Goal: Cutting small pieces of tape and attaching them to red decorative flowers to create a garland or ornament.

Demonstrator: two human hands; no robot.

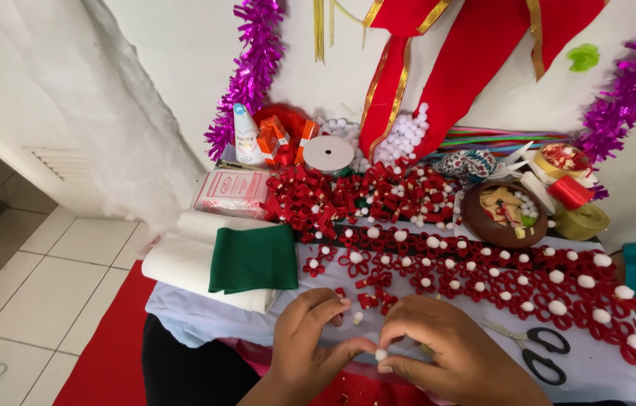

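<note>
My left hand [304, 342] and my right hand [449, 353] meet at the near edge of the table, fingertips together. Between the right thumb and forefinger sits a small white pompom [381, 354]. My left fingertips pinch toward the same spot, and what they hold is hidden. Just beyond my fingers lie a few loose red ribbon loops [369, 299]. Behind them run rows of red ribbon flowers with white pompom centres [483, 274].
Black-handled scissors [536, 347] lie right of my right hand. Folded green felt [253, 258] rests on white rolls at the left. Farther back are a heap of red bows [348, 197], a white ribbon spool [328, 154], a brown bowl [504, 216], ribbon rolls and purple tinsel [252, 68].
</note>
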